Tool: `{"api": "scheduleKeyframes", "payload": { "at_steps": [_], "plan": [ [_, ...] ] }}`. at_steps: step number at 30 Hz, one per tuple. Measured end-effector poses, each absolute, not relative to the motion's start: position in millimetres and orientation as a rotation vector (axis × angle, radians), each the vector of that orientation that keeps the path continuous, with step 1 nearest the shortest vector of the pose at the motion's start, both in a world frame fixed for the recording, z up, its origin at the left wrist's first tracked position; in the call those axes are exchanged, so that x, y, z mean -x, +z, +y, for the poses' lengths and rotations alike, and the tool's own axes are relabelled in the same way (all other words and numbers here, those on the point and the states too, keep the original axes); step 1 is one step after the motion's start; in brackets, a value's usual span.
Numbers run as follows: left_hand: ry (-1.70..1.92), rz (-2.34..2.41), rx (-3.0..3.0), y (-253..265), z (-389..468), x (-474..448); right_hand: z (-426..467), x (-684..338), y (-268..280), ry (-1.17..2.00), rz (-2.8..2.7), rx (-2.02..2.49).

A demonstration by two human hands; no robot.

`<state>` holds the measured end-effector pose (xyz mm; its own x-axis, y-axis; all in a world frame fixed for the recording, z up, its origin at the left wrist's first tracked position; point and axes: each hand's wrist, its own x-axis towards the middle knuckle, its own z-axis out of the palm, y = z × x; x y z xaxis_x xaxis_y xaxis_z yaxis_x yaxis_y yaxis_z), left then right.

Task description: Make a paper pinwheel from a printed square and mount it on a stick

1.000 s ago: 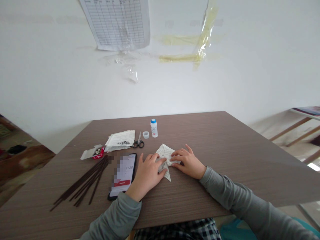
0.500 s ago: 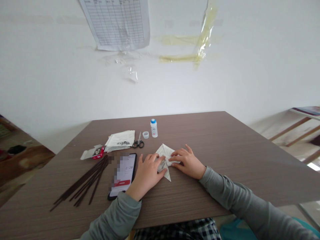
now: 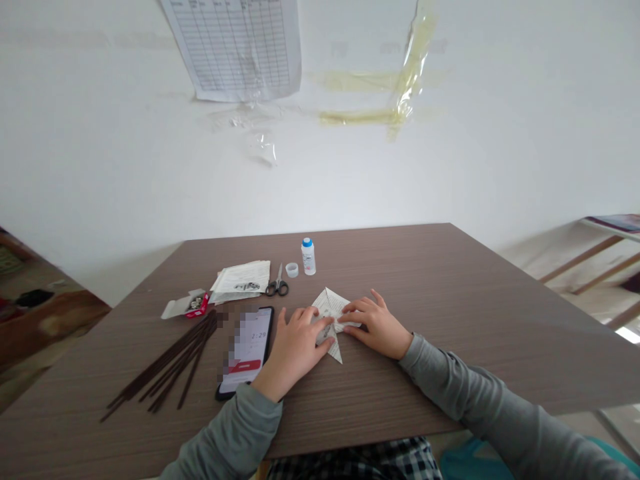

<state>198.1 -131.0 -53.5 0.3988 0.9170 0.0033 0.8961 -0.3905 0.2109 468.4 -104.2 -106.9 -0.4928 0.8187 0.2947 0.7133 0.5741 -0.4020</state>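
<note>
Now Two Hands Press a Folded Paper Flat

Right now both hands lie on a folded paper (image 3: 331, 308) just below the middle of the frame; the paper has print on it and already has a pointy shape, with one tip up and one tip down, so some folds look done; it is not glued or cut as far as I can see, so more work seems left

The left hand (image 3: 296, 347) lies flat with its fingers spread, and its fingertips push down on the left part of the paper; the right hand (image 3: 376, 325) also lies flat with fingers spread, and its fingertips touch the right part; neither hand pinches or lifts anything; both are just pressing

The paper rests on a brown table (image 3: 450, 293); a phone (image 3: 249, 350) lies just beside the left hand, to the left of it; a bunch of thin dark sticks (image 3: 170, 363) lies further left, in the lower left of the frame; a small red box (image 3: 193, 305) sits open above the sticks; more printed sheets (image 3: 243, 277) lie near the scissors (image 3: 277, 283); a small white bottle (image 3: 309, 256) with a blue top stands above the paper, and a little cap (image 3: 292, 269) sits right beside it; these are untouched
</note>
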Motion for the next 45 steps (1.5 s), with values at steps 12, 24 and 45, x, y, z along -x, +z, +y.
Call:
{"api": "scheduleKeyframes", "payload": {
  "at_steps": [12,24,45],
  "plan": [
    [0.196,1.634,-2.429,-51.6,-129.9,-199.6,-106.3,-465.6,-102.2,0.298,-2.346,1.263],
    [0.205,1.645,-2.409,-53.1,-127.4,-198.4,-104.5,-466.6,-107.2,0.346,-2.352,1.261],
    [0.206,1.631,-2.412,-49.7,-129.9,-200.4,-103.5,-467.0,-107.4,0.312,-2.353,1.252]
  ]
}}
